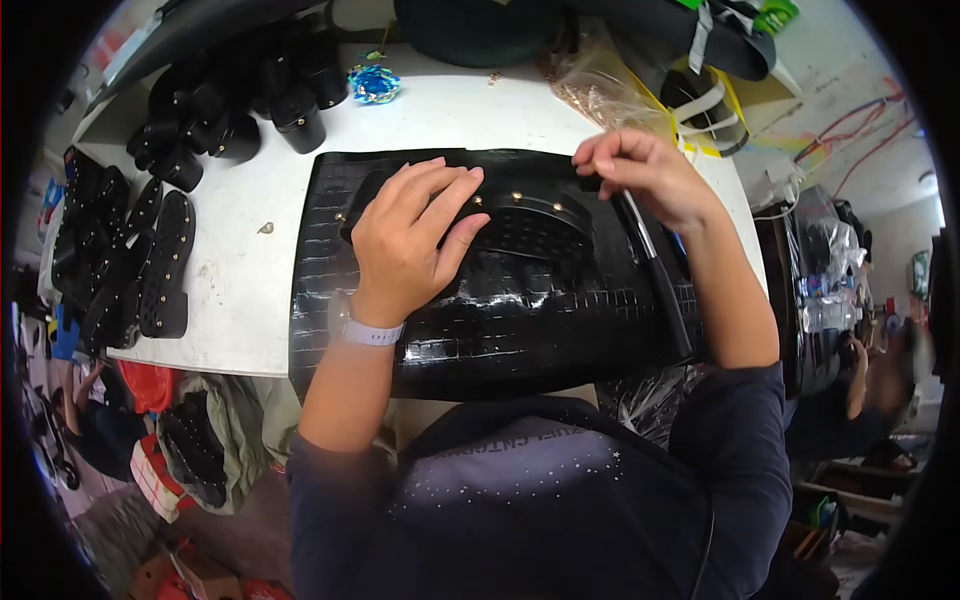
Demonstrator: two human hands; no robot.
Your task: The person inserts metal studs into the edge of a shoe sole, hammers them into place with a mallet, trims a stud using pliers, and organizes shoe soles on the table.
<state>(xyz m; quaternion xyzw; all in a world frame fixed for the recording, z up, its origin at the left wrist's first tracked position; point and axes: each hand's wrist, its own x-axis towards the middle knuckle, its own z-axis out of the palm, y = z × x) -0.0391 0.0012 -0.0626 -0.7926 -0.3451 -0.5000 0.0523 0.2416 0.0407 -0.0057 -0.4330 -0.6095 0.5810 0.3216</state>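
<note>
A black shoe sole piece with gold studs along its edge (535,225) lies on a glossy black crocodile-pattern sheet (480,340). My left hand (410,230) rests over the left part of the piece, fingers apart and the thumb near a stud; its palm side is hidden. At the upper right of the sheet my right hand (640,175) is raised, its fingertips pinched together around something too small to make out. Below it a black and silver tool (650,265) lies on the sheet, slanting down to the right.
Black studded shoes (165,265) lie at the left, with black heeled pieces (235,135) at the upper left. A blue patterned ball-like item (374,84) sits at the back beside the white table (235,300). A clear bag of small copper-coloured pieces (600,95) stands at the back right.
</note>
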